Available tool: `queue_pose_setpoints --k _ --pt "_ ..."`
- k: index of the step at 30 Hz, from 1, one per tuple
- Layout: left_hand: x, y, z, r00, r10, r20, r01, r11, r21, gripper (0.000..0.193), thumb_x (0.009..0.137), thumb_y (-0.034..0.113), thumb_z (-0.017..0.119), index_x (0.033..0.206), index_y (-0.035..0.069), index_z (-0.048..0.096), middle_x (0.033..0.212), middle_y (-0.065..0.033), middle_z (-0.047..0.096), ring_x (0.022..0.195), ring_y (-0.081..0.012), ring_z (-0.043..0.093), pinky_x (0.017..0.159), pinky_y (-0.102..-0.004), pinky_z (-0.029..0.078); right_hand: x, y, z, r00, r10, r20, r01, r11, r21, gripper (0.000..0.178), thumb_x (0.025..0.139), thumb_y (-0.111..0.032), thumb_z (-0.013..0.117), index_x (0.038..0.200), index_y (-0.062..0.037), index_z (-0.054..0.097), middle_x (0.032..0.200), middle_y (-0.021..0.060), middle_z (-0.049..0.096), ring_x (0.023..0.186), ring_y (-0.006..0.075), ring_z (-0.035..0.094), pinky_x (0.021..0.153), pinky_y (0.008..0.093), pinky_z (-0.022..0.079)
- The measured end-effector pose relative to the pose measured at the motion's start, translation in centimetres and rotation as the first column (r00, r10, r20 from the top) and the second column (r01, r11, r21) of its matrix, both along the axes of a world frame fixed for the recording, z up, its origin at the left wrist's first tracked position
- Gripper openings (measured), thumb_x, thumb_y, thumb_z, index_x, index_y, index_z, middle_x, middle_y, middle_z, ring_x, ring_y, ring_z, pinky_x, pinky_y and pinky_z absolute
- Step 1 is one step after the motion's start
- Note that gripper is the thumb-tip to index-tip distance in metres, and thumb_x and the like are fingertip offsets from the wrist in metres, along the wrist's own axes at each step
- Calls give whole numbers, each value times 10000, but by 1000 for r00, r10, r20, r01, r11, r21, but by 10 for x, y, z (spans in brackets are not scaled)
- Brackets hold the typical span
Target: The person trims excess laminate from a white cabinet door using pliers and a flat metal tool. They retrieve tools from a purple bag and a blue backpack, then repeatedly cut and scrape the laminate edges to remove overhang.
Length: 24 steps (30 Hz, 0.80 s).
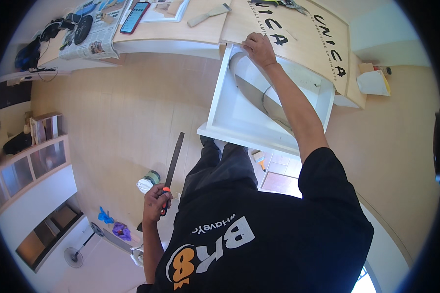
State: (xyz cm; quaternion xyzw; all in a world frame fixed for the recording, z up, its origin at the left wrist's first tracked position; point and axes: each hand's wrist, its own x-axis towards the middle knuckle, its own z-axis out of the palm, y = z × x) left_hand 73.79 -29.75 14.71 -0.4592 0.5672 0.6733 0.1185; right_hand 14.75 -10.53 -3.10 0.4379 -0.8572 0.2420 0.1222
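My left hand [156,202] is closed around the orange-and-black handle of a flat metal file [176,157], its dark blade pointing up and away from me. Out ahead, my right hand [259,49] rests at the front edge of the wood-coloured desk top [298,46], fingers bent together; whatever they may pinch is hidden. Below that arm a white drawer [225,115] stands pulled out. Inside it lies a long curved beige strip [252,90], partly covered by my forearm.
On the desk are a scraper [209,15], a phone [135,18], pliers [293,6] and newspaper [94,41]. A tub [149,181] stands on the floor at left. A brush [260,160] lies below the drawer. A fan [74,257] stands far lower left.
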Motion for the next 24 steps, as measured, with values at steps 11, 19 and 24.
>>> queue_pose_setpoints --k 11,19,24 --pt "-4 31 -1 997 72 27 -73 997 31 313 887 62 650 1173 -46 581 839 -101 680 615 -138 619 575 -264 504 10 -18 7 981 187 -56 -191 979 -74 127 878 -247 714 924 -136 671 989 10 619 953 229 600 842 387 444" --pt "-4 62 -3 993 118 25 -118 993 5 314 880 83 642 1161 -39 578 815 -108 659 583 -149 610 541 -265 508 5 -65 13 989 75 -126 -77 997 -11 105 863 -222 664 938 -150 681 1033 14 626 985 224 609 850 408 446" --pt "-2 76 -2 986 165 35 -165 986 -4 304 879 78 636 1156 -37 584 816 -111 659 589 -150 612 544 -268 507 -1 -74 5 990 138 -6 -137 990 36 62 856 -178 643 895 -146 679 983 12 628 960 231 607 828 407 444"
